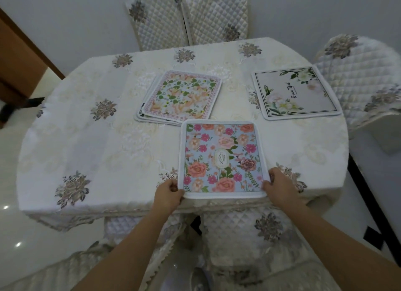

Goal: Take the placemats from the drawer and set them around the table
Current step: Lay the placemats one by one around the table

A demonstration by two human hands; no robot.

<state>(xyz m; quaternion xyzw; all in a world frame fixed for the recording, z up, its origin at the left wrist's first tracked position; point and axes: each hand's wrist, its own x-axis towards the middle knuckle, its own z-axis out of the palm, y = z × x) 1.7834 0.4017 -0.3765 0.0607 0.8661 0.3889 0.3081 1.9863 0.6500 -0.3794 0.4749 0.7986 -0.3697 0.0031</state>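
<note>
A blue floral placemat point(221, 158) lies flat at the near edge of the table point(86, 139). My left hand point(169, 193) pinches its near left corner. My right hand point(280, 188) grips its near right corner. Behind it, near the table's middle, lies a stack of placemats point(181, 96) with a peach and green flower print on top. A white placemat with green leaves and black lettering point(296, 94) rests flat at the right side of the table.
The table carries a cream embroidered cloth. Two quilted chairs point(188, 15) stand at the far side, one point(364, 82) at the right and one point(249, 236) right below me. A wooden door point(19, 58) is at the left. The floor is glossy white tile.
</note>
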